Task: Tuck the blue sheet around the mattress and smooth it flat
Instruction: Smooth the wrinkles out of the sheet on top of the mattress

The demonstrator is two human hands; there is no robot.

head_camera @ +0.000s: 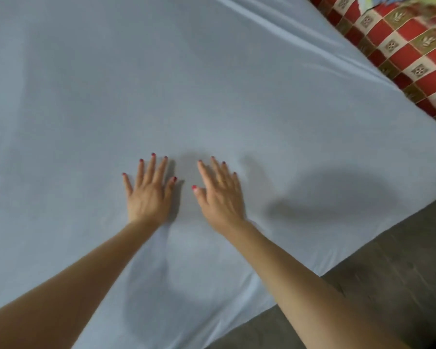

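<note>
Pressing down side by side, our left hand [149, 195] and right hand [220, 195] lie flat, fingers straight and spread, gripping nothing. Beneath them the blue sheet [212, 84] covers the bed, long creases near the red checkered cloth [400, 41].

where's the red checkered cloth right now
In the head view the red checkered cloth sits at the upper right, just beyond the far edge of the blue sheet, well away from both hands.
</note>
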